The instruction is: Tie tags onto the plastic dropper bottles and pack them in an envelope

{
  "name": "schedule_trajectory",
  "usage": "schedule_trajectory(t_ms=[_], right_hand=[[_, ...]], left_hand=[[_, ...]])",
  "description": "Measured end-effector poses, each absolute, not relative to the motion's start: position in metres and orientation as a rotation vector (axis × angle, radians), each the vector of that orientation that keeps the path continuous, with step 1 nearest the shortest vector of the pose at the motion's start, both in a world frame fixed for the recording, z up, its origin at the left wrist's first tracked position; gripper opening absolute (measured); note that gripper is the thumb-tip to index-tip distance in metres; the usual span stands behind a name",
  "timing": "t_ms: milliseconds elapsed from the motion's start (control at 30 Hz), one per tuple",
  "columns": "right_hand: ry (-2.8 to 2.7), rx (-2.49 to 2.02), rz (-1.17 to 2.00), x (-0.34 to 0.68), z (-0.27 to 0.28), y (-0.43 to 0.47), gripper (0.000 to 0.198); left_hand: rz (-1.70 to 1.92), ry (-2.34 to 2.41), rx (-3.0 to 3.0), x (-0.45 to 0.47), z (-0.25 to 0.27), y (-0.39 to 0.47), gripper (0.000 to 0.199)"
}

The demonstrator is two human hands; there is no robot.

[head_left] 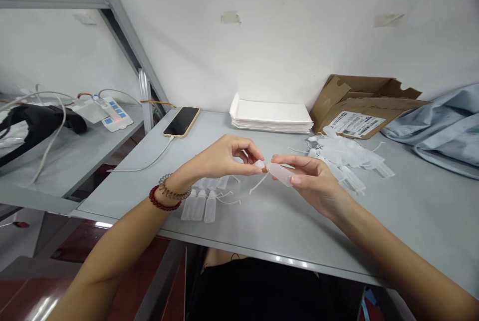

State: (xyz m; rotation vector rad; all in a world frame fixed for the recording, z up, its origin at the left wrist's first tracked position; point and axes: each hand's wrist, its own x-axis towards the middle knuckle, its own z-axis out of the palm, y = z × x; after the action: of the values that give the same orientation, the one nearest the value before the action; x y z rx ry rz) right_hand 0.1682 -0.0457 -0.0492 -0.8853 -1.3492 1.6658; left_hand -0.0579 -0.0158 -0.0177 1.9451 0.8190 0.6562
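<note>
My right hand (310, 178) grips a small translucent plastic bottle (280, 173) between thumb and fingers, its neck pointing left. A thin white strap (258, 184) hangs down near the neck. Just left of the bottle, my left hand (234, 156) pinches a small white cap (259, 164) between thumb and fingertips. The cap is close to the neck; whether they touch I cannot tell. Below my left hand, several similar bottles (199, 206) lie side by side in rows on the grey table (239, 233), partly hidden by the hand. To the right is a loose pile of bottles (346, 154) with straps.
A phone (182, 122) with a white cable lies at the back left. A stack of white envelopes (271, 115) sits against the wall, beside an open cardboard box (359, 106). Blue-grey fabric (437, 126) covers the right back corner. A power strip (117, 114) rests on the left table.
</note>
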Motion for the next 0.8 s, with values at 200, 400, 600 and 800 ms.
schedule_trajectory(t_ms=[200,400,600,800], right_hand=[[-1.304,-0.789,1.761,0.169,-0.05,-0.042,0.032],[-1.226,-0.757,1.817,0.167,-0.05,-0.042,0.036],[-1.202,-0.743,1.856,0.166,-0.049,-0.041,0.04],[-1.111,-0.636,1.967,0.166,-0.051,-0.041,0.029]], left_hand=[[0.646,0.817,2.041,-0.058,-0.015,-0.016,0.016],[0.6,0.783,1.956,-0.056,-0.02,-0.015,0.019],[0.61,0.814,1.757,-0.052,-0.025,-0.015,0.02],[0.627,0.82,1.668,-0.054,-0.026,-0.013,0.018]])
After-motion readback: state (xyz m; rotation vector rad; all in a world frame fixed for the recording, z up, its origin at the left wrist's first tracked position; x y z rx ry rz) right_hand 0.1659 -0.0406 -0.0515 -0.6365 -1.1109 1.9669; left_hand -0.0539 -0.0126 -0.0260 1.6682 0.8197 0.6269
